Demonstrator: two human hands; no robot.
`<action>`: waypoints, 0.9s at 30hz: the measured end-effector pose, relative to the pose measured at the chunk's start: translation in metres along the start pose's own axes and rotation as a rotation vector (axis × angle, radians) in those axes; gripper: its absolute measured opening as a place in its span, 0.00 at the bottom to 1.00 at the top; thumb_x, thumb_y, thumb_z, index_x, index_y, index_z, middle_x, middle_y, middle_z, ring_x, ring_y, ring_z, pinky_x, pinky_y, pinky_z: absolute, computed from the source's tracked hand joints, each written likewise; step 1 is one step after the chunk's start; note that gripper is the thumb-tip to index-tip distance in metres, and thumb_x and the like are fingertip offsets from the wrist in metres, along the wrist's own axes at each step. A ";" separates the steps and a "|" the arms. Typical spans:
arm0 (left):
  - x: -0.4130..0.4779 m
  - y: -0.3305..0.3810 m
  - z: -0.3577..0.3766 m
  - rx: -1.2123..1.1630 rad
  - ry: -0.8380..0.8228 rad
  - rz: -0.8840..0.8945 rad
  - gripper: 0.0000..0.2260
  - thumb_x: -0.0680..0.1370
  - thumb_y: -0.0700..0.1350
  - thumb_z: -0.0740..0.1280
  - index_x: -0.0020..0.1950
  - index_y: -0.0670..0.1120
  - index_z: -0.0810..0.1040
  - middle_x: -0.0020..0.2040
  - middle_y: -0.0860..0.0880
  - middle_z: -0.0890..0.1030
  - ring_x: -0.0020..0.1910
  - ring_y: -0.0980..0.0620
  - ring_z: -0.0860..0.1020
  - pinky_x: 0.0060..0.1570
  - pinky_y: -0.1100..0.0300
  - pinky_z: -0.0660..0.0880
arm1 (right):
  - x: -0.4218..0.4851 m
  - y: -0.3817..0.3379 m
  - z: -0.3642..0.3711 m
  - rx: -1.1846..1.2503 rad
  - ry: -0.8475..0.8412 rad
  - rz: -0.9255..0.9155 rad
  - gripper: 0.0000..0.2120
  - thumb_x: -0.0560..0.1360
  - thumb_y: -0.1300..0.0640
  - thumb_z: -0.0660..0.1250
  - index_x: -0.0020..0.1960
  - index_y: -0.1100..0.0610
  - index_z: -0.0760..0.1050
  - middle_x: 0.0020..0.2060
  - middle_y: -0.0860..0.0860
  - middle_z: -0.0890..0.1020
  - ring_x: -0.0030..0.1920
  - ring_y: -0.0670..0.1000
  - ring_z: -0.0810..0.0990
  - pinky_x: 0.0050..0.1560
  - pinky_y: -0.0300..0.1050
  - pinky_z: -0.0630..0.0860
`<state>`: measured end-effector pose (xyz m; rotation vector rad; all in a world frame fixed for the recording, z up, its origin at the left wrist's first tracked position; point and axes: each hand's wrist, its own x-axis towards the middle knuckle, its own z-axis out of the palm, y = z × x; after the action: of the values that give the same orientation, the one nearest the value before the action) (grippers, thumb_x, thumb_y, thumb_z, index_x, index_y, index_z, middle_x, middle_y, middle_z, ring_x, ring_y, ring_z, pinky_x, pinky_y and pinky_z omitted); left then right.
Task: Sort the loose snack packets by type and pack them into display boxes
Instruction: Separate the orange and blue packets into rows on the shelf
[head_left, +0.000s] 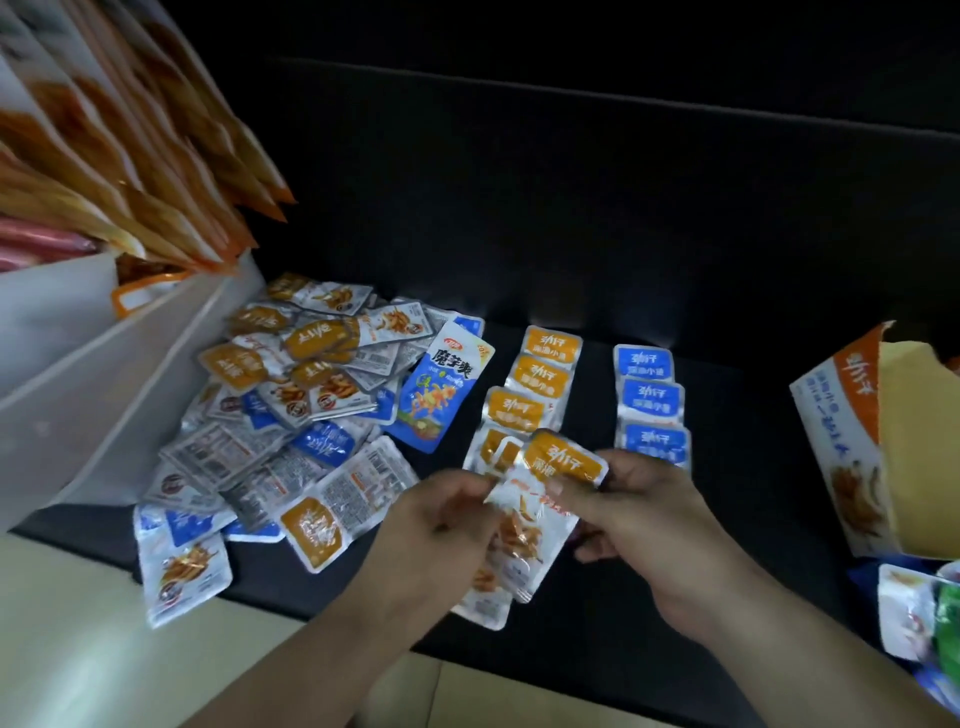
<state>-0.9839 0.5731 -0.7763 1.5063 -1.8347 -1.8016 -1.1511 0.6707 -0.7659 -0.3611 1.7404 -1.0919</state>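
Black surface (743, 467): under everything I see.
Pile (291, 405): loose packets heaped by the left edge.
Rows: orange row (535, 384), blue row (649, 400), side by side, middle.
Display box (831, 441): right edge.
Hands: left hand (447, 525) and right hand (644, 514) both pinch orange packets (540, 519) near the front edge.

A single head-worn camera looked forward and steeply down from above the person's own forearms, which showed at 6 o'clock. It sat close: the left hand (441, 514) and right hand (639, 514), both pinching the orange packet (563, 458), filled the lower centre just below the lens. The wide angle took in the loose packet pile (291, 415) toward 9 o'clock, the opened display box (841, 457) at 3 o'clock, and the dark surface (571, 234) stretching up to 12 o'clock, with bent, stretched edges.
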 end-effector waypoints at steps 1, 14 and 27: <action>-0.001 -0.003 -0.002 0.013 -0.017 -0.003 0.07 0.82 0.42 0.68 0.48 0.50 0.83 0.36 0.55 0.85 0.35 0.60 0.83 0.34 0.68 0.76 | 0.000 0.001 0.009 -0.030 -0.016 0.002 0.05 0.76 0.56 0.75 0.52 0.53 0.84 0.43 0.51 0.88 0.45 0.54 0.87 0.41 0.46 0.82; 0.006 -0.050 -0.049 0.799 0.125 0.278 0.14 0.80 0.63 0.64 0.60 0.57 0.75 0.49 0.58 0.78 0.47 0.59 0.78 0.40 0.62 0.73 | 0.022 0.020 0.054 -0.789 0.179 -0.163 0.20 0.68 0.35 0.77 0.51 0.41 0.71 0.36 0.39 0.82 0.35 0.39 0.81 0.34 0.45 0.79; 0.037 -0.096 -0.094 1.049 0.355 0.497 0.21 0.75 0.57 0.73 0.63 0.47 0.82 0.72 0.47 0.77 0.71 0.44 0.73 0.69 0.45 0.70 | 0.063 -0.006 0.095 -0.942 0.278 -0.656 0.13 0.73 0.47 0.76 0.54 0.50 0.81 0.57 0.45 0.78 0.61 0.52 0.78 0.54 0.52 0.79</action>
<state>-0.8849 0.5074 -0.8492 1.2433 -2.7382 -0.2712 -1.0990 0.5776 -0.8059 -1.4964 2.3974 -0.6760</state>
